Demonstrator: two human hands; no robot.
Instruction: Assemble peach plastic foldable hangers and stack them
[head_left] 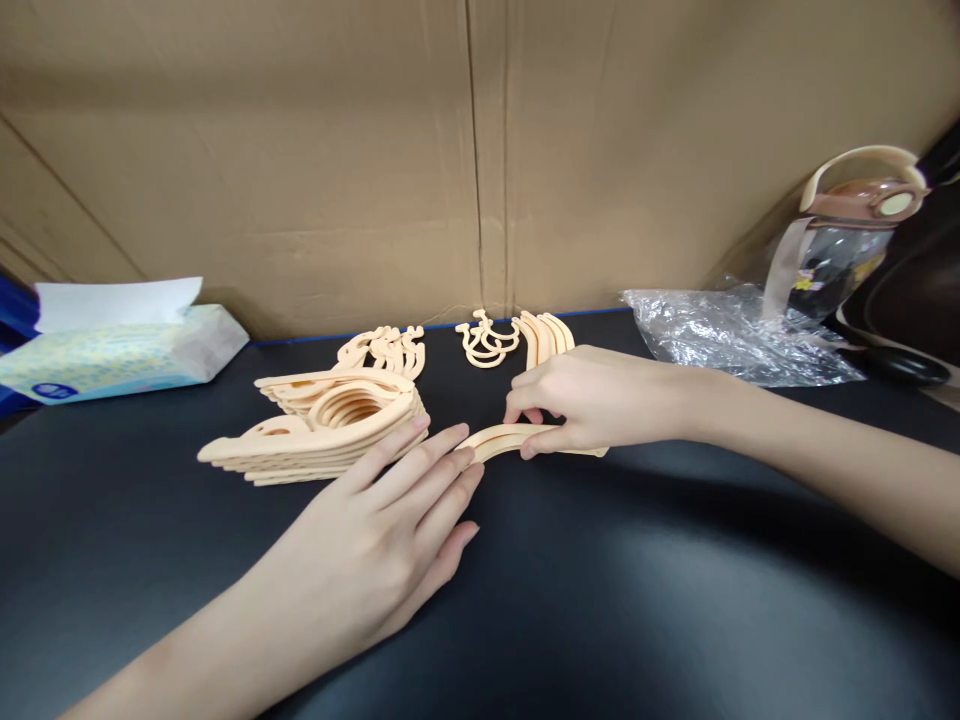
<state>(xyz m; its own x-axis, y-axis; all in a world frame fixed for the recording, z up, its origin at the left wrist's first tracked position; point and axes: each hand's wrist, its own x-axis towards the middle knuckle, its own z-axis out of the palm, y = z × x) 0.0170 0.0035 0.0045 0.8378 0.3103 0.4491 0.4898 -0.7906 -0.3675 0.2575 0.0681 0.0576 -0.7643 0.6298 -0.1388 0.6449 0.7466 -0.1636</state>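
My right hand [574, 405] closes its fingers on a curved beige plastic hanger piece [499, 437] lying on the black table. The palm hides part of the piece, and its right end shows beyond the hand. My left hand [397, 520] is open, fingers stretched out, with the fingertips at the left end of that piece. Its index finger also lies over the right edge of a layered stack of beige hanger parts [311, 440]. Several similar curved pieces [546, 335] lie behind my right hand. Small beige hooks [487, 343] rest near the back edge.
Another group of beige curved parts [386, 348] lies behind the stack. A tissue pack [127, 355] stands at the left. Clear plastic wrapping [720, 330] and a drink bottle [840, 250] with a handle are at the right. A cardboard wall [337, 170] closes off the back.
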